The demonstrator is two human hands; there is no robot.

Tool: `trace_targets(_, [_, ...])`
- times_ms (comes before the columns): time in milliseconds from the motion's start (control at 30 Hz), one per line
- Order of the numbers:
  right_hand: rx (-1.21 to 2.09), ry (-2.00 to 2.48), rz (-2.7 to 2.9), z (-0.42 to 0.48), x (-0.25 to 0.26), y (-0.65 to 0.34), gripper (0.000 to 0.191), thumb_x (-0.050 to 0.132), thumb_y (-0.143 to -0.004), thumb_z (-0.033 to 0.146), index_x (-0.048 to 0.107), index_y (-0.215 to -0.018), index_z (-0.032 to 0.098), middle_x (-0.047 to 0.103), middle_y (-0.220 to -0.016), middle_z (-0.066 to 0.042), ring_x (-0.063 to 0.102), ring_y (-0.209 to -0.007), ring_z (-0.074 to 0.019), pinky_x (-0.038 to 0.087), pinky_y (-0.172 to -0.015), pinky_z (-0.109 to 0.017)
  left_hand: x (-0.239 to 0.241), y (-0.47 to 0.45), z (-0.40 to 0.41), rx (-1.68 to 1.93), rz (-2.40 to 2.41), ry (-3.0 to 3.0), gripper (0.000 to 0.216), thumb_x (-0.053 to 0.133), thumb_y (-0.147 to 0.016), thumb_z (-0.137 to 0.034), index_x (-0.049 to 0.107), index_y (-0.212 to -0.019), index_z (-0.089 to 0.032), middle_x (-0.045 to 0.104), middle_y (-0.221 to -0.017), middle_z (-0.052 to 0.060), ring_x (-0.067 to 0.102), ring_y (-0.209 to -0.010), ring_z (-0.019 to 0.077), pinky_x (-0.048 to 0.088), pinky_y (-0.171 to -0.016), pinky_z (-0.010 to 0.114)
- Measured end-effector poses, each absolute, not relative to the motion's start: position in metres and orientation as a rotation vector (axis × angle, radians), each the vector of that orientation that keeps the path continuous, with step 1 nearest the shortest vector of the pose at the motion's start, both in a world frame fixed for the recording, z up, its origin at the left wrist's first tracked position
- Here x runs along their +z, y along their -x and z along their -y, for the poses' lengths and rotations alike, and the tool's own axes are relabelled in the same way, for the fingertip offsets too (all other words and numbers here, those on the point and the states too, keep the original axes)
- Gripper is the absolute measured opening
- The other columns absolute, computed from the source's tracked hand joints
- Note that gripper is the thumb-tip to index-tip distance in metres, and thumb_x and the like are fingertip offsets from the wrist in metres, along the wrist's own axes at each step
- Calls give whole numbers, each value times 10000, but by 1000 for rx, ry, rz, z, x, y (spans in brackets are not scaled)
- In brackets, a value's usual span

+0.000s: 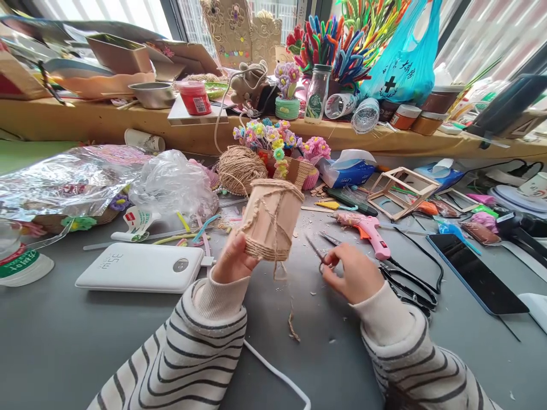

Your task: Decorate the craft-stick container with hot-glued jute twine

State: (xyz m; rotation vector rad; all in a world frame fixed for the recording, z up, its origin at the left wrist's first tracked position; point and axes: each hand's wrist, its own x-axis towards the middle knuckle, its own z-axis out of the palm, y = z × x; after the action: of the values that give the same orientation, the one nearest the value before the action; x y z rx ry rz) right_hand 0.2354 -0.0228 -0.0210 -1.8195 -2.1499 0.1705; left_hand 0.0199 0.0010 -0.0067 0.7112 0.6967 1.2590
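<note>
My left hand (234, 259) is wrapped round the lower left side of a small wooden cup (267, 219), holding it tilted above the grey table. Twine (269, 250) is coiled round the cup's base and rim and crosses its side, with a loose end dangling below. To the right, my right hand (352, 273) is closed on a pair of small scissors (315, 249), their dark metal blade pointing toward the cup but apart from it. Larger black-handled scissors (410, 287) lie beside and partly behind the right hand. A scrap of twine (293, 327) rests on the table beneath the cup.
A pink glue gun (370, 230) lies beyond my right hand, its cable running right. A white power bank (141, 267) is at left, a phone (476, 273) at right. Behind are a twine ball (241, 168), crocheted flowers (273, 136) and a wooden stick frame (401, 191).
</note>
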Motion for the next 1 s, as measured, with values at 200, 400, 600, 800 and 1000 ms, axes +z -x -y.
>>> trace_targets(200, [573, 1470, 1564, 26, -9, -251, 107, 581, -698, 299, 554, -712, 196, 605, -967, -102, 562, -839, -195, 450, -544, -273, -14, -24, 2, 1196, -666, -753, 613, 703, -578, -444, 517, -1134, -264, 491, -1286, 50, 427, -1202, 297, 446, -902, 371])
trace_targets(400, [1193, 1049, 1229, 28, -9, -245, 238, 662, -676, 368, 591, -811, 185, 652, -869, -65, 561, -580, -109, 481, -514, -263, -15, -22, 3, 1113, -676, -830, 597, 681, -609, -453, 521, -1139, -230, 561, -1188, 53, 520, -1089, 264, 480, -805, 319])
trace_targets(600, [1026, 1015, 1093, 27, -5, -244, 222, 727, -604, 347, 591, -644, 176, 584, -664, 1, 470, -490, -68, 419, -461, -224, -35, -19, -8, 912, -651, -926, 545, 698, -582, -489, 563, -1063, -272, 611, -1097, 15, 586, -962, 204, 475, -799, 310])
trace_targets(800, [743, 1191, 1134, 29, -4, -241, 172, 656, -686, 371, 679, -684, 200, 614, -713, -27, 554, -695, -143, 458, -614, -275, -38, -21, -12, 879, -735, -948, 514, 683, -594, -505, 572, -1023, -246, 617, -1087, 35, 578, -970, 222, 477, -779, 323])
trace_targets(1000, [949, 1180, 1314, 30, -4, -239, 151, 651, -693, 357, 679, -672, 210, 603, -750, -23, 534, -720, -142, 433, -651, -273, -34, -28, -11, 881, -882, -950, 618, 684, -549, -544, 535, -1040, -200, 633, -983, 78, 572, -978, 270, 469, -793, 362])
